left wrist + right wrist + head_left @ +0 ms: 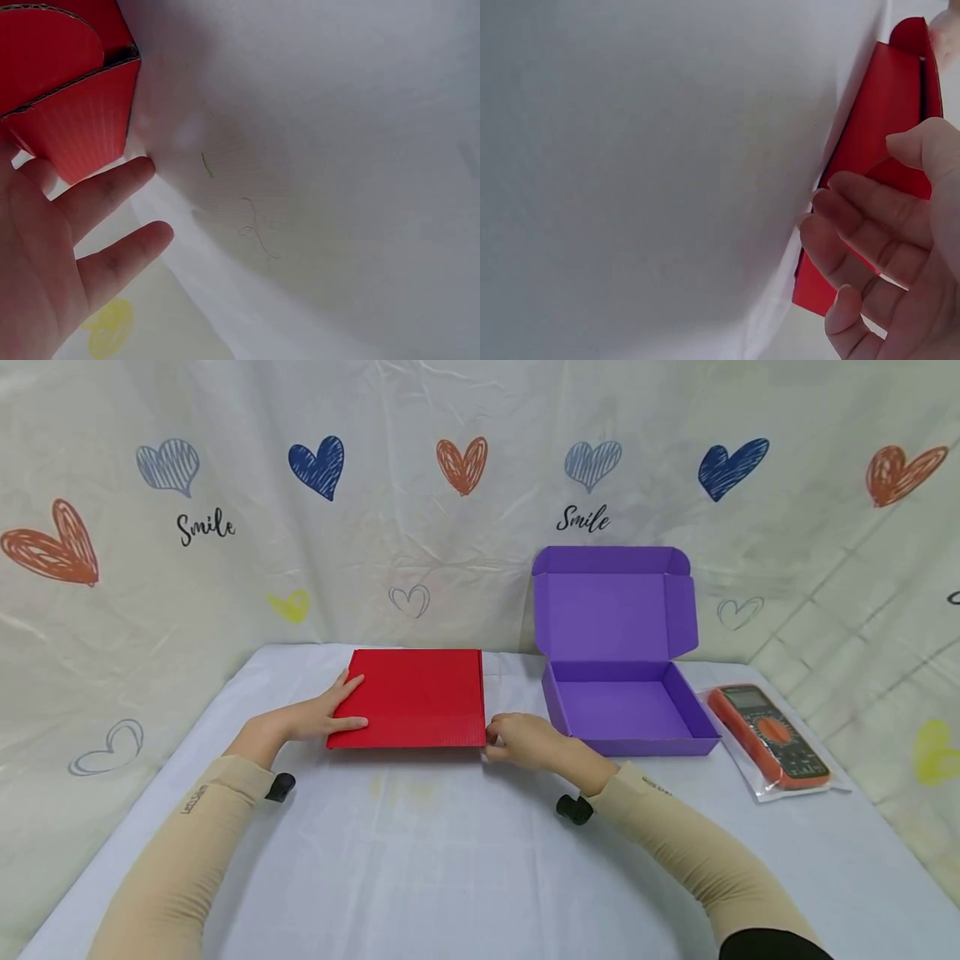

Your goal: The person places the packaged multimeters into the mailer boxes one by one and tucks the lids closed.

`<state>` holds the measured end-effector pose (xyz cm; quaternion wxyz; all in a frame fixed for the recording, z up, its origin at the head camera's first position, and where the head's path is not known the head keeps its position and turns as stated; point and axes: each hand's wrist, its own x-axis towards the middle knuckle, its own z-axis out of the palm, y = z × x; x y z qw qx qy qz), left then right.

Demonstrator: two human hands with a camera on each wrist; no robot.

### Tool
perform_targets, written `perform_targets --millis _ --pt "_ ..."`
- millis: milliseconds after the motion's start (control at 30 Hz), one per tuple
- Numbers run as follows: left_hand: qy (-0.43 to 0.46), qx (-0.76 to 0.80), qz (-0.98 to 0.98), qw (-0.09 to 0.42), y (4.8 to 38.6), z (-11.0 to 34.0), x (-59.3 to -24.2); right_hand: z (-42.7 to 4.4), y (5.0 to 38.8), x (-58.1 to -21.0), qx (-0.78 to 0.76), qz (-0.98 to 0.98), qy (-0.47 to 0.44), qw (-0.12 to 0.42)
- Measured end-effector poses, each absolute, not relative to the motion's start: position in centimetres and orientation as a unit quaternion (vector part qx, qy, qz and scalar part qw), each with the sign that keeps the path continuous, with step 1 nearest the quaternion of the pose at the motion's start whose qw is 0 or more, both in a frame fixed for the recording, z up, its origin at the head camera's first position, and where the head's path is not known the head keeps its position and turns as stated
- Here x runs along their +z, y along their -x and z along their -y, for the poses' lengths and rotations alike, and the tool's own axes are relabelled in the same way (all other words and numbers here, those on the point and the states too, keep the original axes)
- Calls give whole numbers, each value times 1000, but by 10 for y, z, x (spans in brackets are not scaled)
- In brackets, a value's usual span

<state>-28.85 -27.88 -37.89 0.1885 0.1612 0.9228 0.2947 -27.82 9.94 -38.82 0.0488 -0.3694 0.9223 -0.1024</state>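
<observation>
The red box [412, 693] lies flat at the far part of the tabletop [412, 860], left of the middle, with its lid down over it; in the wrist views a rounded flap and narrow dark gaps show at its side edges. The left hand [324, 714] is spread wide at the left edge, the thumb and a finger resting on top and other fingers straight along the side, probably so that the box does not slide. The right hand [528, 742] is at the front right corner, its fingers half bent and the thumb apart from them, so it is moderately open and seems to grip nothing; whether a fingertip touches the red side, I cannot tell. Its place suggests that it attends to this edge while the other hand steadies the box. To the right, the purple box [645, 747] stands with its lid upright, so its inside is visible. Just beside it, an orange multimeter [768, 735] lies face up in a clear bag [765, 791]. Behind hangs a pale sheet [495, 393] with printed hearts.
</observation>
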Motion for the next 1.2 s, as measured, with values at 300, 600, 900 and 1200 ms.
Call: perform_targets --millis 300,600,900,1200 --pt "-168 292 -925 177 288 280 -379 -104 277 -385 -121 -925 355 61" --pt "-163 300 -922 183 289 287 -381 -107 278 -383 -141 -919 363 58" --pt "-155 302 -921 190 284 287 -378 -103 279 -386 -138 -931 333 65" --pt "-165 303 -919 192 280 291 -382 -100 286 -382 -197 -933 294 70"
